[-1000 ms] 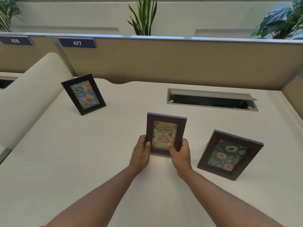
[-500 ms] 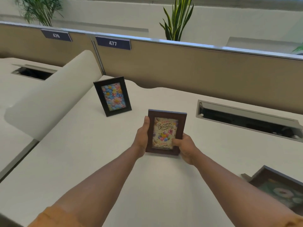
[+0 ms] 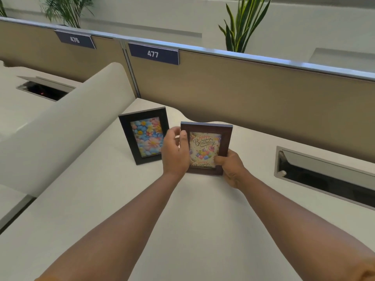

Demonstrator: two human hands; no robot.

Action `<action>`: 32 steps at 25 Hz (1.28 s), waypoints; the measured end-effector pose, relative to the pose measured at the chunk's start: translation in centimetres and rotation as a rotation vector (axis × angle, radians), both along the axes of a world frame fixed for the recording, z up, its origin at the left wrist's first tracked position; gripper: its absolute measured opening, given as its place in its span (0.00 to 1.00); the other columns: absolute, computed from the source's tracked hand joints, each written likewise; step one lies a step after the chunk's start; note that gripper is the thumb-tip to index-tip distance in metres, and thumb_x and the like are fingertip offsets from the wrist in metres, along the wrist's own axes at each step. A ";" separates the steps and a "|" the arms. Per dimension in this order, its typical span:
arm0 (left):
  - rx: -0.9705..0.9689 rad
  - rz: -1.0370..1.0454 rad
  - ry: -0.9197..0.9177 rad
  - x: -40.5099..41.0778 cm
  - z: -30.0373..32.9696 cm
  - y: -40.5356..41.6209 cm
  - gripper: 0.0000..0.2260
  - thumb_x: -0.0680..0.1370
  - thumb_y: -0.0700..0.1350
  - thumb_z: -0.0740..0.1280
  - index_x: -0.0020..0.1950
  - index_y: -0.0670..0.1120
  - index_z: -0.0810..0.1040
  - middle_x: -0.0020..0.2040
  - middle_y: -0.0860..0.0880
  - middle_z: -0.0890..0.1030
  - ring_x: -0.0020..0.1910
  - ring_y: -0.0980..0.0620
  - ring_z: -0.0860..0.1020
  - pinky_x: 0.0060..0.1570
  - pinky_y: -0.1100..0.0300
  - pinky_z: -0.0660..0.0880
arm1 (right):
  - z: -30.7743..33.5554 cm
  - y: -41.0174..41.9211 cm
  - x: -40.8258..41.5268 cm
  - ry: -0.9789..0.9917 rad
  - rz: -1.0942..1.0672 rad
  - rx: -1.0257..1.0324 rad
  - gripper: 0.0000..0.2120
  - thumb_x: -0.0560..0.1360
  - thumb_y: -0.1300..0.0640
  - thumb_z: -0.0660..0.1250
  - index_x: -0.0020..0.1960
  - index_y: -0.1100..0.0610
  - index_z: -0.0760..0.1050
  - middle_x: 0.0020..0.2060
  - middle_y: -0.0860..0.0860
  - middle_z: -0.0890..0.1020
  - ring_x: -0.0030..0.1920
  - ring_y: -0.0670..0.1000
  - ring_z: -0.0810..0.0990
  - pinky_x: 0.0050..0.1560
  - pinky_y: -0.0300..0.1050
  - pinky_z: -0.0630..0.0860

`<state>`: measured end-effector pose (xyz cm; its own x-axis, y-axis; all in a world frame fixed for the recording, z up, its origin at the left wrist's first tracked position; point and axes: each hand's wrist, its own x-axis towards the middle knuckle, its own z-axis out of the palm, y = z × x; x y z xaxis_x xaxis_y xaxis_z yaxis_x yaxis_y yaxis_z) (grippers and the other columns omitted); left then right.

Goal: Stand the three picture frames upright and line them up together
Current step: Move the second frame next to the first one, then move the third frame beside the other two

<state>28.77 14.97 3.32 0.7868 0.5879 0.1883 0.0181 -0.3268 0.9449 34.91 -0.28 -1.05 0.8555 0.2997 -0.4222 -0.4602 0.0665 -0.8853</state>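
I hold a brown birthday-card frame (image 3: 207,138) upright with both hands. My left hand (image 3: 175,153) grips its left edge, and my right hand (image 3: 230,165) grips its lower right corner. Its bottom edge is at the white desk (image 3: 192,209); whether it touches I cannot tell. Just to its left a black frame with a flower picture (image 3: 145,135) stands upright, leaning back slightly. My left hand overlaps that frame's right edge. The third frame is out of view.
A tan partition (image 3: 243,88) with number plates 476 and 477 runs behind the desk. An open cable tray (image 3: 324,175) is sunk into the desk at right. A white curved divider (image 3: 60,128) rises at left, and another cable tray (image 3: 44,88) lies beyond it.
Both hands have carried the birthday frame left and away from me until it is beside the flower frame. The view turned left, and the doughnut-picture frame dropped out of sight at right.
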 end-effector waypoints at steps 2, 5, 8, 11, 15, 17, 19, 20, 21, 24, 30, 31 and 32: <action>0.252 0.001 -0.120 1.7 0.5 0.6 0.13 0.84 0.44 0.61 0.69 0.44 0.72 0.63 0.47 0.78 0.63 0.51 0.77 0.60 0.59 0.78 | -0.2 0.9 2.2 -0.024 0.000 0.006 0.20 0.71 0.77 0.63 0.55 0.57 0.79 0.54 0.57 0.85 0.53 0.59 0.85 0.54 0.57 0.82; 0.579 0.006 -0.151 4.1 1.3 1.4 0.18 0.82 0.37 0.62 0.72 0.40 0.72 0.70 0.43 0.76 0.71 0.47 0.71 0.70 0.55 0.70 | -0.5 1.9 4.7 -0.034 0.000 -0.019 0.20 0.71 0.76 0.64 0.54 0.56 0.79 0.53 0.57 0.86 0.53 0.59 0.85 0.54 0.58 0.82; 0.865 0.033 -0.023 6.0 2.3 3.0 0.20 0.79 0.37 0.64 0.72 0.42 0.75 0.70 0.45 0.78 0.73 0.44 0.71 0.72 0.47 0.63 | -0.7 2.8 6.1 -0.033 0.010 -0.039 0.19 0.71 0.75 0.65 0.52 0.54 0.80 0.52 0.55 0.86 0.52 0.59 0.85 0.55 0.60 0.82; 0.996 0.042 0.104 7.2 2.7 4.7 0.18 0.80 0.41 0.65 0.70 0.44 0.77 0.66 0.47 0.81 0.71 0.45 0.73 0.70 0.47 0.61 | -0.6 3.6 6.5 -0.039 0.026 -0.030 0.18 0.72 0.75 0.66 0.52 0.53 0.79 0.52 0.55 0.86 0.52 0.58 0.85 0.54 0.60 0.82; 1.053 0.025 0.161 7.7 2.5 6.1 0.15 0.80 0.43 0.65 0.66 0.46 0.78 0.63 0.47 0.82 0.66 0.45 0.75 0.68 0.48 0.62 | -0.9 4.5 6.8 -0.057 0.037 -0.045 0.18 0.73 0.73 0.66 0.53 0.52 0.79 0.53 0.55 0.85 0.53 0.58 0.85 0.55 0.59 0.82; 1.072 0.029 0.153 7.7 2.4 6.4 0.15 0.79 0.42 0.67 0.67 0.46 0.78 0.63 0.47 0.82 0.66 0.45 0.75 0.68 0.48 0.62 | -1.0 4.8 7.1 -0.059 0.044 -0.045 0.17 0.73 0.72 0.67 0.53 0.52 0.79 0.53 0.54 0.86 0.54 0.58 0.85 0.55 0.60 0.82; 1.082 0.029 0.143 7.8 2.3 6.7 0.15 0.79 0.42 0.67 0.67 0.46 0.78 0.63 0.46 0.82 0.65 0.45 0.76 0.68 0.47 0.63 | -0.9 4.9 7.3 -0.059 0.044 -0.047 0.17 0.74 0.72 0.67 0.52 0.51 0.78 0.52 0.53 0.86 0.54 0.58 0.85 0.55 0.59 0.82; 1.077 0.029 0.142 7.9 2.2 6.8 0.16 0.79 0.42 0.67 0.67 0.45 0.78 0.63 0.46 0.82 0.65 0.45 0.76 0.68 0.47 0.63 | -0.9 5.0 7.4 -0.059 0.043 -0.049 0.17 0.74 0.72 0.67 0.51 0.50 0.78 0.51 0.52 0.86 0.53 0.57 0.85 0.55 0.59 0.82; 1.068 0.030 0.141 7.9 2.2 6.9 0.16 0.79 0.42 0.67 0.67 0.45 0.78 0.64 0.46 0.82 0.65 0.44 0.76 0.68 0.47 0.63 | -0.9 5.1 7.5 -0.060 0.043 -0.050 0.17 0.74 0.72 0.67 0.51 0.51 0.78 0.51 0.52 0.86 0.53 0.57 0.85 0.55 0.59 0.82; 1.055 0.026 0.143 8.0 1.8 6.9 0.17 0.79 0.43 0.68 0.68 0.45 0.77 0.64 0.46 0.81 0.65 0.44 0.76 0.67 0.48 0.64 | -0.8 5.3 7.6 -0.068 0.032 -0.054 0.17 0.74 0.72 0.67 0.52 0.52 0.78 0.52 0.53 0.86 0.54 0.58 0.85 0.54 0.58 0.83; 1.162 0.011 0.171 7.1 1.1 6.4 0.28 0.77 0.42 0.68 0.77 0.44 0.67 0.76 0.43 0.71 0.77 0.41 0.63 0.74 0.44 0.58 | -2.4 4.6 5.8 -0.241 -0.017 -0.070 0.27 0.73 0.67 0.71 0.69 0.54 0.70 0.60 0.53 0.82 0.62 0.55 0.81 0.57 0.52 0.81; 1.181 0.002 0.178 6.4 0.6 5.8 0.30 0.77 0.42 0.67 0.79 0.44 0.64 0.78 0.42 0.66 0.79 0.39 0.59 0.76 0.43 0.55 | -2.8 4.1 4.9 -0.304 -0.023 -0.147 0.33 0.72 0.64 0.72 0.74 0.52 0.65 0.66 0.53 0.78 0.67 0.53 0.77 0.64 0.51 0.76; 1.185 -0.013 0.181 5.3 -0.2 4.9 0.31 0.77 0.43 0.65 0.80 0.43 0.62 0.80 0.42 0.63 0.81 0.39 0.56 0.76 0.43 0.54 | -3.2 3.5 3.9 -0.367 -0.034 -0.255 0.38 0.73 0.62 0.73 0.78 0.53 0.60 0.70 0.53 0.74 0.71 0.52 0.72 0.69 0.47 0.70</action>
